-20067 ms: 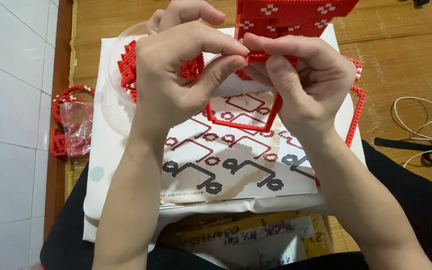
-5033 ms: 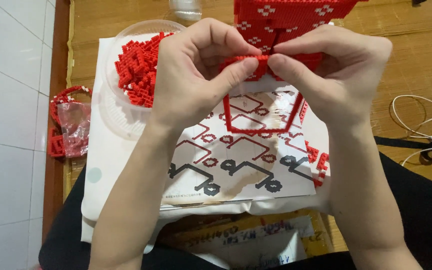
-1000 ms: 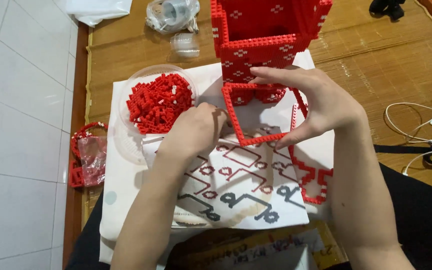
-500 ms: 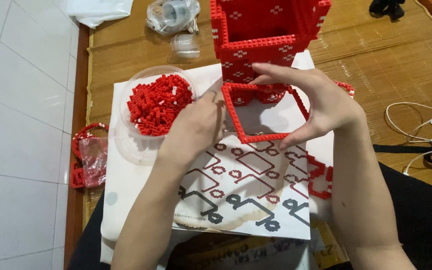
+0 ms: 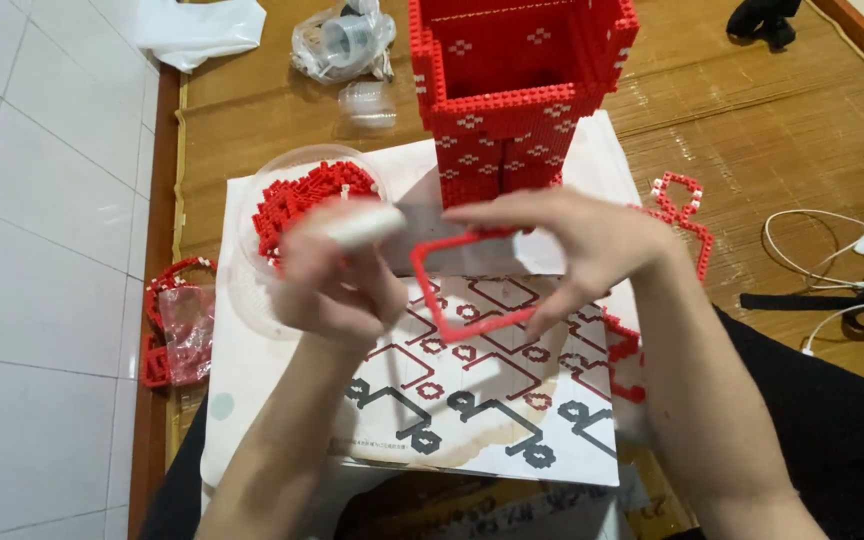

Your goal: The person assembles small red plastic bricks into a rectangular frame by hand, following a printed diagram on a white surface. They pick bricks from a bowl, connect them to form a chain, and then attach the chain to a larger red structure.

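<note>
2 hands work over the instruction sheet [image 5: 472, 400], and that sheet is the landmark for everything here. your right hand [image 5: 592, 250] pinches the red square frame [image 5: 467, 285] of small bricks by its right side, thumb under and fingers over, holding it tilted just above the sheet's upper half. your left hand [image 5: 337, 285] is blurred above the sheet's upper left corner, curled with a finger pointing toward the frame; you cannot tell whether it grips a brick or touches the frame.

judging by its thin, 1-brick-wide rails, the frame is light but fragile: it will likely flex or pop apart at a corner if squeezed across its open middle. hold it along 1 rail, close to a corner, with light pressure.

beyond the sheet's top edge stands the tall red brick tower [image 5: 517, 90]. the clear bowl of loose red bricks [image 5: 307, 195] sits at the sheet's upper left. off the sheet's right edge lies a red openwork piece [image 5: 687, 215], and off its left edge a small bag of red parts [image 5: 177, 320].
</note>
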